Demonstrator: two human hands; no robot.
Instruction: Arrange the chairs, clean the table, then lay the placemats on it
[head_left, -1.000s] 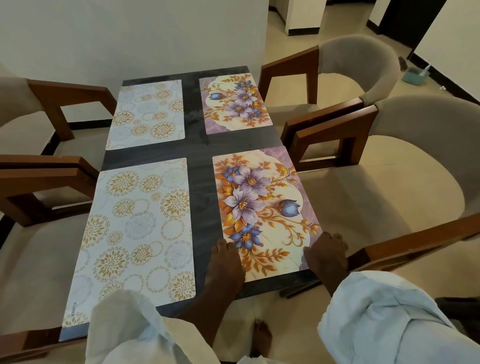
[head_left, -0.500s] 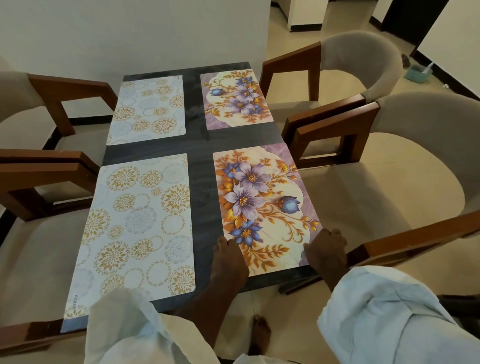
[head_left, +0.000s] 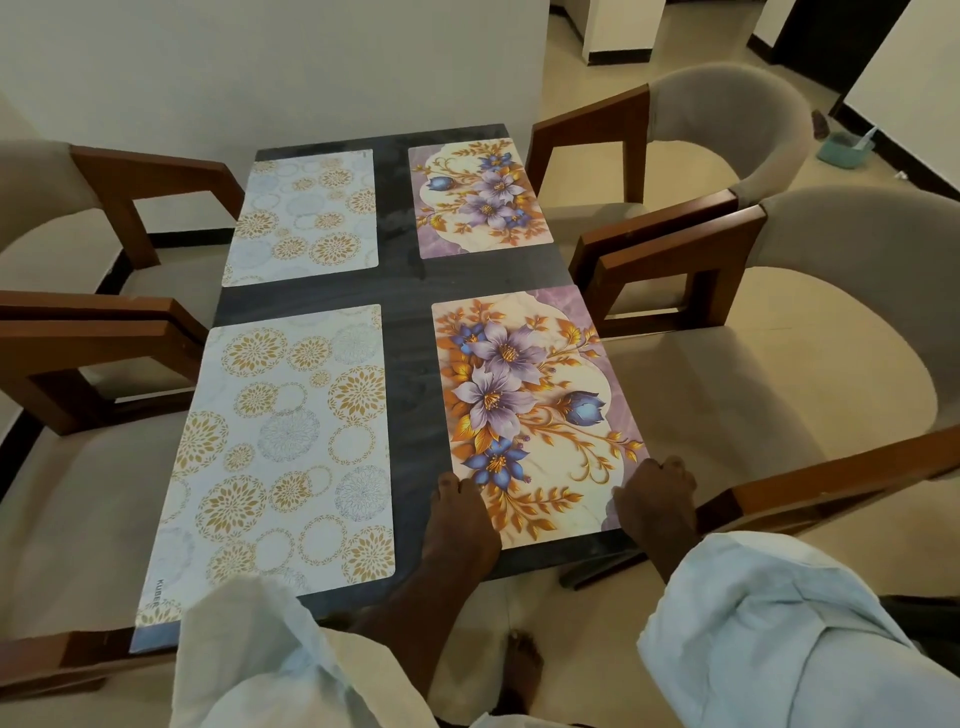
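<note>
Four placemats lie on the dark table (head_left: 405, 291). Two white mats with gold circles are on the left, one near (head_left: 275, 447) and one far (head_left: 306, 215). Two floral mats are on the right, one far (head_left: 478, 197) and one near (head_left: 530, 410). My left hand (head_left: 460, 519) presses flat on the near floral mat's left front corner. My right hand (head_left: 657, 501) holds that mat's right front edge with bent fingers; their tips are hidden. Beige chairs with wooden arms stand at both sides, two on the right (head_left: 779, 338) (head_left: 727, 130) and two on the left (head_left: 78, 467) (head_left: 78, 218).
A white wall runs behind the table's far end. A small teal tub (head_left: 844, 150) sits on the floor at the far right near a dark doorway. My bare foot (head_left: 522, 660) shows on the tiled floor under the table's near edge.
Both hands stay on the near floral mat's front corners. The view has tilted slightly; nothing else has visibly moved.
</note>
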